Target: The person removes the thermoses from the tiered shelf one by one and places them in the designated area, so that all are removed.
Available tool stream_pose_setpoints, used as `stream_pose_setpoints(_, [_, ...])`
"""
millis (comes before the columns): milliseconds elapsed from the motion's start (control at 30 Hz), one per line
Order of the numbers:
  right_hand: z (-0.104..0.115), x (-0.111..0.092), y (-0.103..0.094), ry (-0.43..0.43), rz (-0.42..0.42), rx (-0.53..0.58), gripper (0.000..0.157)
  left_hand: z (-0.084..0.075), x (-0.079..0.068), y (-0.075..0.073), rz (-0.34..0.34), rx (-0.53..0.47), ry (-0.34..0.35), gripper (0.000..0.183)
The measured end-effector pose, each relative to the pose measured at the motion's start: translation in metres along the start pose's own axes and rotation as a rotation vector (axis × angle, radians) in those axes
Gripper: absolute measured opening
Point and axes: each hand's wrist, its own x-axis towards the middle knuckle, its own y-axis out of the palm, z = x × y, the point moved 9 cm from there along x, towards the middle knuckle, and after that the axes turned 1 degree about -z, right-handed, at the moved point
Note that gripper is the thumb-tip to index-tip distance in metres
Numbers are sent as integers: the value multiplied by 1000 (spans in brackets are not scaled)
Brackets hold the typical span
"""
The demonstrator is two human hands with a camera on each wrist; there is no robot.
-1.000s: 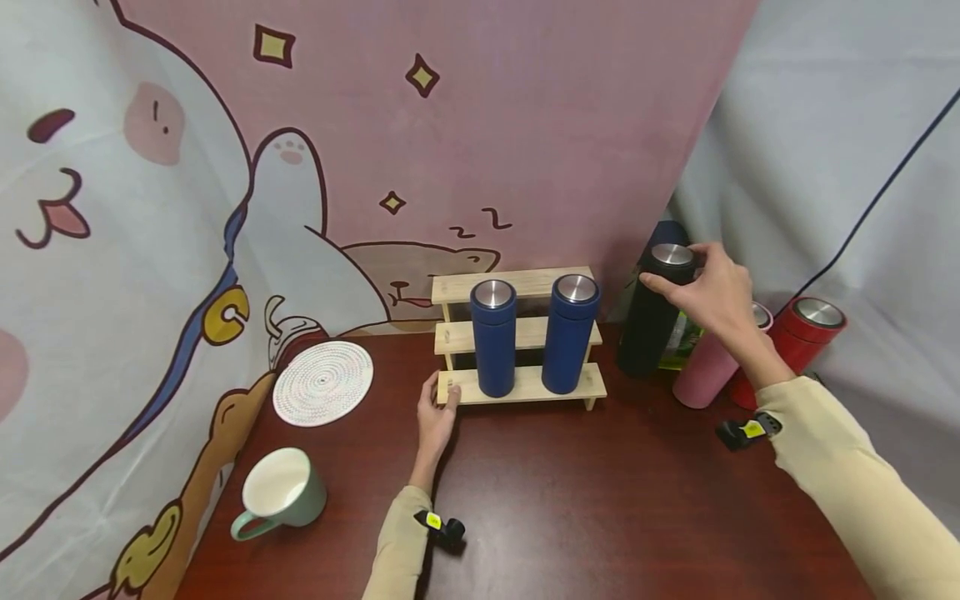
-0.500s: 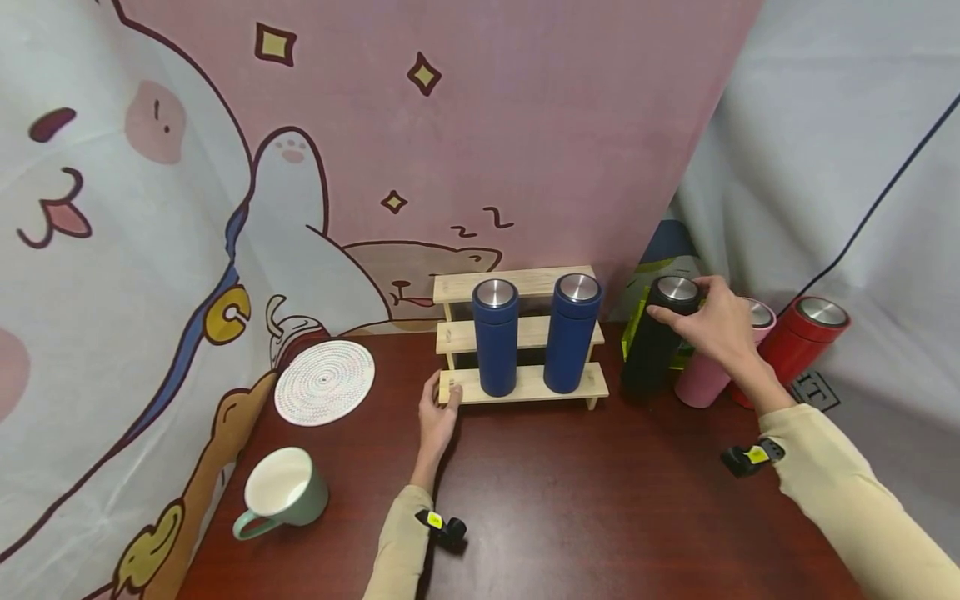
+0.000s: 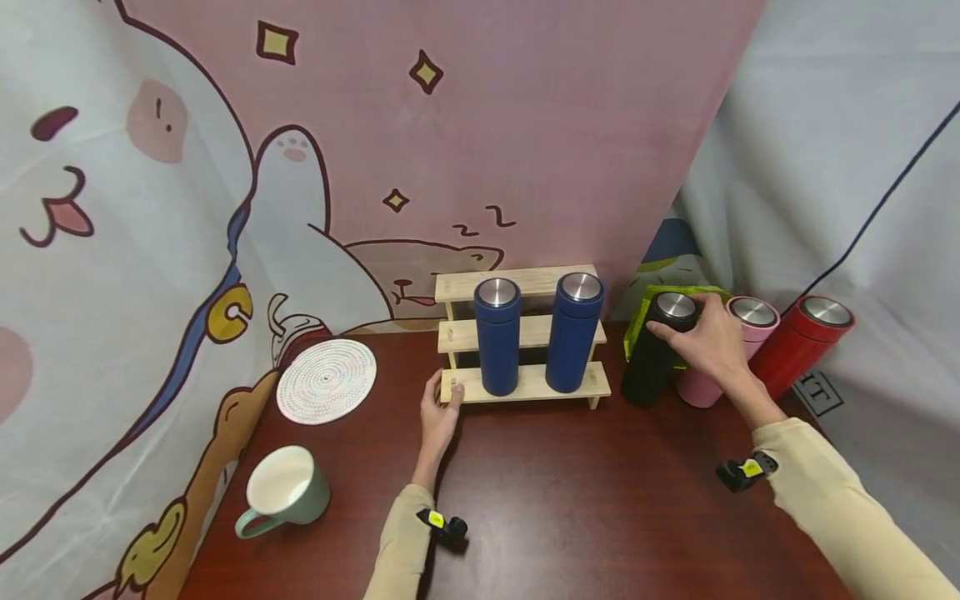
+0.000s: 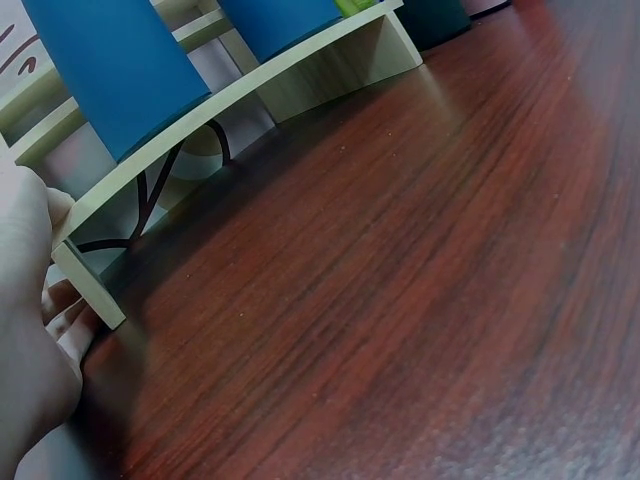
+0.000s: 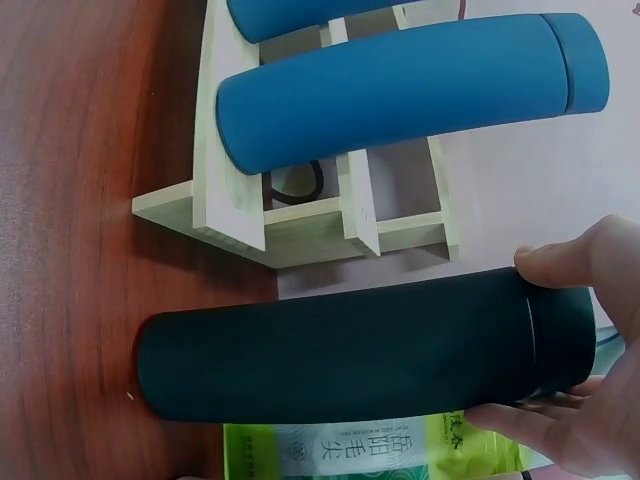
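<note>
My right hand point(image 3: 708, 337) grips a black thermos point(image 3: 651, 358) near its steel-topped lid, thumb on one side and fingers on the other. In the right wrist view the black thermos point(image 5: 340, 350) is beside the right end of the stepped wooden rack point(image 5: 232, 190); whether its base touches the table is hard to tell. My left hand point(image 3: 438, 417) holds the left end of the rack's lowest shelf point(image 3: 532, 386), thumb on top, as the left wrist view also shows. Two blue thermoses, one at left point(image 3: 498, 342) and one at right point(image 3: 573, 337), stand upright on that shelf.
Right of the black thermos stand a pink thermos point(image 3: 705, 379) and a red thermos point(image 3: 798, 346). A green packet point(image 3: 637, 321) is behind it. On the left lie a round woven mat point(image 3: 326, 382) and a pale green mug point(image 3: 303, 500). Patterned cloth point(image 3: 562, 150) hangs behind the table.
My right hand has brought the black thermos down and nearer to me, uncovering more of the green packet behind it. The left hand keeps its hold on the rack.
</note>
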Motion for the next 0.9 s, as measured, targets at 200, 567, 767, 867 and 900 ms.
stream_pose_setpoints(200, [2, 0, 1, -18, 13, -3, 80, -12, -3, 1, 19, -1, 19, 57])
stream_pose_setpoints(567, [3, -4, 3, -47, 71, -15, 81, -42, -15, -3, 52, -42, 43, 55])
stream_pose_setpoints(767, [20, -5, -8, -91, 55, -15, 77, -39, -15, -2, 52, -22, 21, 56])
stream_pose_setpoints(867, [34, -6, -16, -114, 37, -20, 79, -40, -14, -2, 53, -15, 21, 56])
stream_pose_setpoints(900, [38, -6, -18, -117, 33, -19, 79, -40, -14, -2, 53, -16, 22, 56])
